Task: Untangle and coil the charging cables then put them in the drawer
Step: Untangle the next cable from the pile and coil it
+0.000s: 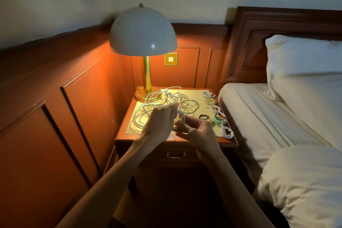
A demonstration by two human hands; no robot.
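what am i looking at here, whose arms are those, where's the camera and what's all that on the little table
There is no machine here: these are a person's two bare arms, filmed by one wide-angle camera worn on the head, looking forward and down. The left hand and right hand both hold a white cable, partly wound into a small loop between them. Behind the hands, on the nightstand, lies a loose tangle of cables, mostly white. Along its right edge sits a row of coiled cables, among them a green one and a black one. A lit lamp stands at the back left. The drawer below is closed. A bed is on the right.
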